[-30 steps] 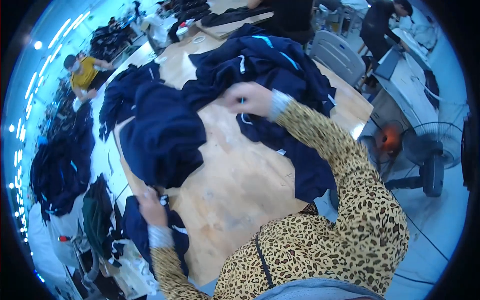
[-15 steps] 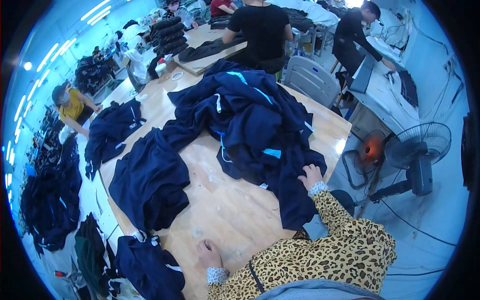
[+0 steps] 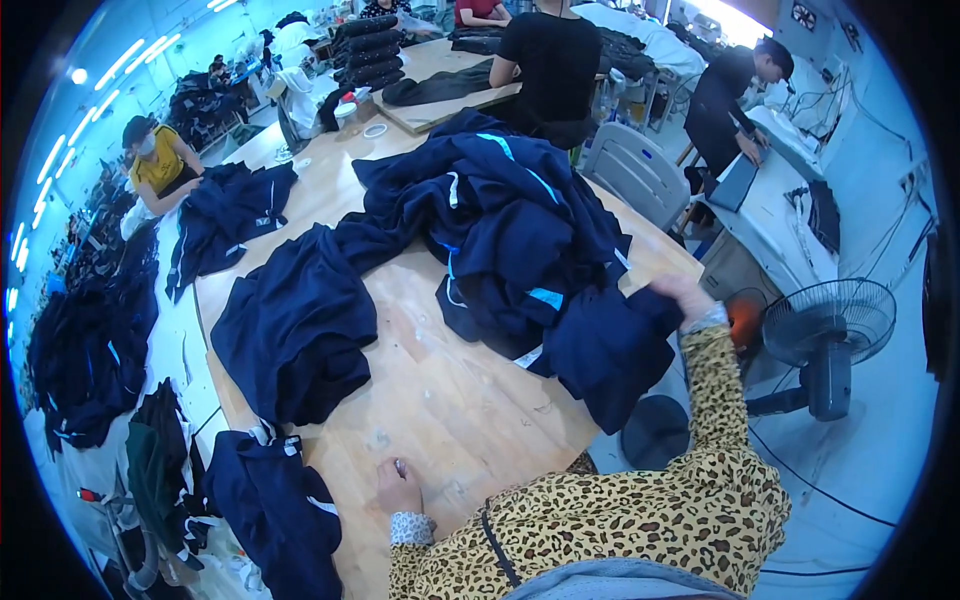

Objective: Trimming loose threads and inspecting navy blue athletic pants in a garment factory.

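Out over the right edge of the table, my right hand [image 3: 688, 298] grips a dark navy garment [image 3: 618, 350] and lifts part of it; the lower part hangs beyond the edge. My left hand [image 3: 398, 487] rests closed on the wooden table [image 3: 450, 400], with a small dark, shiny tip showing at its fingers; what it is I cannot make out. Ahead lies a large heap of navy garments [image 3: 500, 210] with white and light blue strips. Another navy garment [image 3: 295, 330] lies left of centre, joined to the heap by a stretch of cloth.
A navy garment [image 3: 270, 515] hangs at the table's near left edge. A standing fan [image 3: 830, 330] and a grey chair [image 3: 635, 175] are on the right. A person in yellow [image 3: 160, 165] handles another navy garment [image 3: 230, 215] at the far left. Other people work farther back.
My right hand has moved up and to the right, now gripping the garment it lay on and lifting it from the table's edge. My left hand stays closed on the table.
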Demonstrator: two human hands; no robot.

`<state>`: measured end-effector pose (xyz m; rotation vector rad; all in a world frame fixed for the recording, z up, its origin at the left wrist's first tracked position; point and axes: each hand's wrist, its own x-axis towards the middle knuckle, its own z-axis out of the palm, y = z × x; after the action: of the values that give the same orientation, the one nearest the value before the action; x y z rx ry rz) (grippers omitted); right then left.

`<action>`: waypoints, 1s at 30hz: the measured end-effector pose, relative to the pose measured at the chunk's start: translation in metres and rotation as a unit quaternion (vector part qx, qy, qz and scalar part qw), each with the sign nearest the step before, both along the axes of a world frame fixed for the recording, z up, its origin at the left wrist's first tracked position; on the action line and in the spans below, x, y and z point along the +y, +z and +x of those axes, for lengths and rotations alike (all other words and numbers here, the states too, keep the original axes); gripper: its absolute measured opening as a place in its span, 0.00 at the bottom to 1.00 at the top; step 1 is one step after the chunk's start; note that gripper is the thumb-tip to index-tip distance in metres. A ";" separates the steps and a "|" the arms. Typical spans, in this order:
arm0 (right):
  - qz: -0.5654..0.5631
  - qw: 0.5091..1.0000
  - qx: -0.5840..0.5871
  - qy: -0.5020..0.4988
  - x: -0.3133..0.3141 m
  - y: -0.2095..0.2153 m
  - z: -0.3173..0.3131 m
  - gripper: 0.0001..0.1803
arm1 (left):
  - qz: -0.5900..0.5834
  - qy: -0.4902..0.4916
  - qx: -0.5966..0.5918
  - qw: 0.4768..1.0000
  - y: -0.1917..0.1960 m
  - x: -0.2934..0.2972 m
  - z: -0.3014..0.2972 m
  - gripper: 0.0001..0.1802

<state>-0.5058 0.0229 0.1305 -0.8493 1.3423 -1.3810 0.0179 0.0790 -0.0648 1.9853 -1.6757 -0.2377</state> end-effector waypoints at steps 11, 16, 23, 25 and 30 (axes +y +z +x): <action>-0.295 0.949 -0.106 0.030 -0.010 0.216 0.090 0.19 | 0.036 0.008 0.191 0.981 0.007 -0.008 0.008 0.06; -0.376 0.820 -0.203 0.380 -0.030 0.256 0.147 0.14 | -0.087 -0.078 0.324 0.939 0.088 -0.031 -0.001 0.10; -0.378 0.765 -0.307 0.422 -0.005 0.255 0.177 0.18 | -0.175 -0.188 0.277 0.926 0.186 -0.005 0.015 0.50; -0.389 0.786 -0.257 0.405 -0.001 0.236 0.148 0.21 | -0.166 -0.206 0.205 0.942 0.191 -0.004 0.019 0.49; -0.295 0.924 -0.099 0.221 0.001 0.182 0.202 0.36 | -0.111 -0.146 0.189 0.965 0.164 0.006 0.023 0.21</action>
<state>-0.3035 0.0237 0.3122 -1.2774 0.5189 -1.4656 0.0413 0.0851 0.0989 1.4219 -1.6515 -0.4801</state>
